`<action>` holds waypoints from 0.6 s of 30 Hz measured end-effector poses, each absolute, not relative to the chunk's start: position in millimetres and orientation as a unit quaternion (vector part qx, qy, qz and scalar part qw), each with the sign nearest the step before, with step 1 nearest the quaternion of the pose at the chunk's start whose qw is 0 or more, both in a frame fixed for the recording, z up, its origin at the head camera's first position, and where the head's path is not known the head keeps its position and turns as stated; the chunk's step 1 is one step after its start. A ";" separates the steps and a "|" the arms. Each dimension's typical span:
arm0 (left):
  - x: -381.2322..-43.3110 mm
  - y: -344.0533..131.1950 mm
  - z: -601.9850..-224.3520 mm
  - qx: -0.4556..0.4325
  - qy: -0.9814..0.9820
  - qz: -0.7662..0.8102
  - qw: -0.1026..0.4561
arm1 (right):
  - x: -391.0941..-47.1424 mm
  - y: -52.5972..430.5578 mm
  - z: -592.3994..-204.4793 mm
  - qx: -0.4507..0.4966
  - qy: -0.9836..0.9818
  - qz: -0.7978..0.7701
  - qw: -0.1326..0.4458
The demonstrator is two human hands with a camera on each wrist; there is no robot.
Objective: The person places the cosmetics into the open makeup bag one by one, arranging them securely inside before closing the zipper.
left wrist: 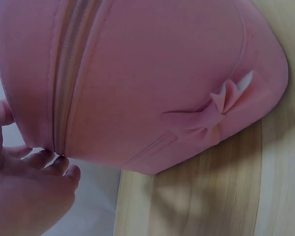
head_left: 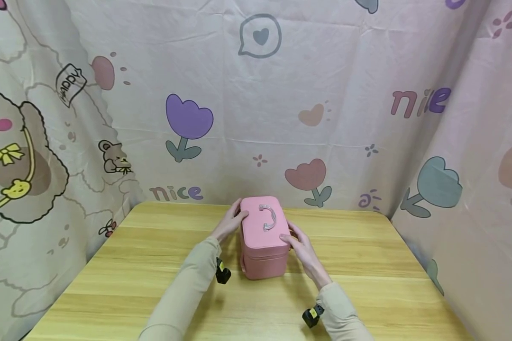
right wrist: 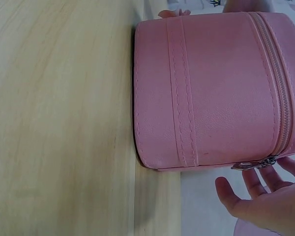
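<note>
A pink cosmetic case (head_left: 264,266) stands upright on the table, its lid down and a silver handle (head_left: 274,218) on top. My left hand (head_left: 229,223) holds its left side toward the back, thumb over the lid's edge. In the left wrist view, those fingertips (left wrist: 59,164) touch the case by the zipper, and a pink bow (left wrist: 219,115) decorates the side. On the right, my right hand (head_left: 304,248) grips the lid's edge, thumb on top. Its fingers (right wrist: 255,184) are by the metal zipper pulls (right wrist: 255,164) in the right wrist view.
The case stands on a light wood-grain table (head_left: 354,265). Behind it and at both sides hangs a pale printed cloth (head_left: 222,61) with flowers and cartoon animals. Black wrist devices (head_left: 311,316) are by both sleeves.
</note>
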State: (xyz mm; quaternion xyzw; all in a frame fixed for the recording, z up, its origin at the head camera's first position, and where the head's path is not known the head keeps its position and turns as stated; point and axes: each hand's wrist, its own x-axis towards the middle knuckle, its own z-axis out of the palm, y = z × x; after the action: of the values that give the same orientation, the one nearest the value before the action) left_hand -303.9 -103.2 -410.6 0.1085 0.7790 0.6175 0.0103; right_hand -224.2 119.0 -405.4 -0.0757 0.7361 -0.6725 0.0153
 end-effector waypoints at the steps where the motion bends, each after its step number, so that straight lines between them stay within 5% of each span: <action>1: -304.2 -102.7 -410.9 0.107 0.776 0.621 0.015 | -225.8 119.7 -407.3 -0.077 0.735 -0.674 0.017; 18: -299.8 -114.5 -411.1 0.081 0.784 0.615 0.024 | -241.8 125.5 -427.3 -0.066 0.737 -0.672 -0.024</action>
State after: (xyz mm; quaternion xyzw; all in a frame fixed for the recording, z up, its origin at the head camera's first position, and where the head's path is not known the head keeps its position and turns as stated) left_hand -299.8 -114.5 -411.1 0.0814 0.7842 0.6147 0.0236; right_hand -241.8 125.5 -427.3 -0.0657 0.7374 -0.6718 -0.0244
